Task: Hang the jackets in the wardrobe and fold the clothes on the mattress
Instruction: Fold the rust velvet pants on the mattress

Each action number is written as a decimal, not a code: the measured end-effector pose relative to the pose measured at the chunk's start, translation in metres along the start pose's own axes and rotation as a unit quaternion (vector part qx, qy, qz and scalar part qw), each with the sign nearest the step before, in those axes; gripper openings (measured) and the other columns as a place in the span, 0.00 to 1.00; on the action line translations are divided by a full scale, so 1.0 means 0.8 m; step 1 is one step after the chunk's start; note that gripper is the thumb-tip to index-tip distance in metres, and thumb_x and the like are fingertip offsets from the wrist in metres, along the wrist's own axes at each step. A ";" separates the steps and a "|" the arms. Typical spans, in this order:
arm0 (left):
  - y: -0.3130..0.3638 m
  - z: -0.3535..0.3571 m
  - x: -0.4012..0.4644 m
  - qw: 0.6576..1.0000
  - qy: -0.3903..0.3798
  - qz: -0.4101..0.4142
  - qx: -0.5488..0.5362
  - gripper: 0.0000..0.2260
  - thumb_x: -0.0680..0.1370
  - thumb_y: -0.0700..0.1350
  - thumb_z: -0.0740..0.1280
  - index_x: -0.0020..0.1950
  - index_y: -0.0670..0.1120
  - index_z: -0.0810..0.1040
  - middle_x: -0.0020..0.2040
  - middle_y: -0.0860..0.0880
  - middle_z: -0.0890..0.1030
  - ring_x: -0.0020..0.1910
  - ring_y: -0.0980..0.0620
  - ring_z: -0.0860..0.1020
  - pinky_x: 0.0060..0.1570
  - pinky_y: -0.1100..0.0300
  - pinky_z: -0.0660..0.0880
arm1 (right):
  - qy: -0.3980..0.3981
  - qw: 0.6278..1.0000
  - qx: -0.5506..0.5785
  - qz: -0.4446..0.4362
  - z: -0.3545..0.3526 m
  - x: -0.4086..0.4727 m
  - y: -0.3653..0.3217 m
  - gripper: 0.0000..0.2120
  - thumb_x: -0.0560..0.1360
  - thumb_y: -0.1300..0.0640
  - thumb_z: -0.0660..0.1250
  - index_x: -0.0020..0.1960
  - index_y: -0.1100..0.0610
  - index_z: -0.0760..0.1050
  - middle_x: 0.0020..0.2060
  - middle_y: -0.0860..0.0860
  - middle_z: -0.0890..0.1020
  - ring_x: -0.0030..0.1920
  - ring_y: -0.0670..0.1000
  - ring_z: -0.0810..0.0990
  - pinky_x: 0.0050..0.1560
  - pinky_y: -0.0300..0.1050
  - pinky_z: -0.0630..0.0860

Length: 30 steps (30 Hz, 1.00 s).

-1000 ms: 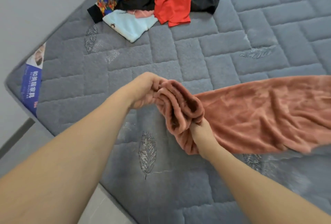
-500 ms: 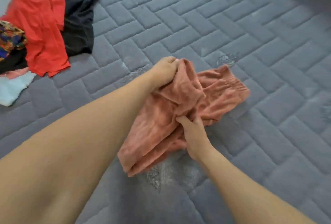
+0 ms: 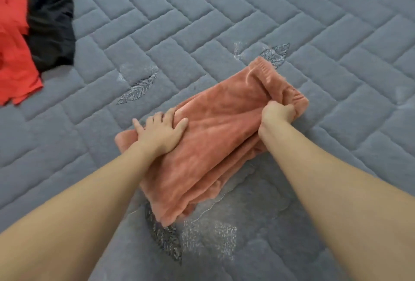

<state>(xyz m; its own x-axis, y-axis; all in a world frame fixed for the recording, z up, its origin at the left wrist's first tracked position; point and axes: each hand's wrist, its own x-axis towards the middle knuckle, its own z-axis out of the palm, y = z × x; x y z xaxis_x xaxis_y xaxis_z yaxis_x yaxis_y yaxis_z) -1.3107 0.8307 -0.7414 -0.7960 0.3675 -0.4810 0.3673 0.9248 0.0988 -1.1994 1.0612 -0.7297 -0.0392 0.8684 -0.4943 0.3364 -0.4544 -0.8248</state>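
Grey quilted mattress [image 3: 202, 22] fills the view, brick-pattern stitching with embroidered leaf motifs [image 3: 137, 88]. Folded terracotta fleece garment [image 3: 215, 146] lies flat on it at centre, layered into a rough rectangle running diagonally; ribbed waistband or hem end [image 3: 265, 71] points to the upper right, can't tell which from this angle. Left hand [image 3: 160, 133] rests palm-down on the garment's left edge, fingers spread and mostly straight, pressing the fabric, fingertips partly over onto the mattress. Right hand [image 3: 277, 112] is at the far right end, fingers curled into the fabric, gripping a bunched fold just below the ribbed band. Upper left corner: red garment [image 3: 13, 56] lying over a black garment [image 3: 51, 22], both unfolded, well apart from the fleece piece.
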 end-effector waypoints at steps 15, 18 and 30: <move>-0.047 0.044 0.009 1.000 0.023 0.002 0.010 0.34 0.78 0.70 0.50 0.78 0.51 0.55 0.76 0.43 0.58 0.75 0.39 0.56 0.72 0.40 0.52 | -0.094 0.980 -0.038 0.172 -0.024 -0.253 0.183 0.51 0.61 0.29 0.72 0.74 0.54 0.61 0.67 0.54 0.66 0.68 0.57 0.69 0.68 0.59 0.68; -0.048 0.026 0.012 1.000 -0.010 -0.009 -0.017 0.33 0.76 0.71 0.53 0.73 0.49 0.63 0.73 0.43 0.63 0.73 0.40 0.59 0.70 0.42 0.56 | -0.158 0.970 -0.029 0.180 -0.011 -0.258 0.184 0.62 0.49 0.21 0.70 0.74 0.51 0.62 0.66 0.51 0.67 0.67 0.55 0.70 0.67 0.59 0.71; -0.108 0.020 -0.097 0.962 -0.124 -0.043 -0.237 0.24 0.74 0.65 0.67 0.56 0.46 0.79 0.51 0.50 0.82 0.49 0.50 0.80 0.52 0.54 0.75 | -0.261 0.933 -0.103 0.227 -0.083 -0.238 0.188 0.31 0.65 0.51 0.74 0.65 0.53 0.67 0.53 0.55 0.81 0.50 0.55 0.82 0.46 0.50 0.80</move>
<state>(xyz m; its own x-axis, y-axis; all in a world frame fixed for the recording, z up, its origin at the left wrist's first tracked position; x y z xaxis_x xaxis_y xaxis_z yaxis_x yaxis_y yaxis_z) -1.2726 0.7205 -0.7265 -0.6524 0.3070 -0.6929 -0.0032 0.9131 0.4077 -1.0787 0.8406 -0.7413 -0.2838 0.3572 -0.8899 0.6010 -0.6569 -0.4553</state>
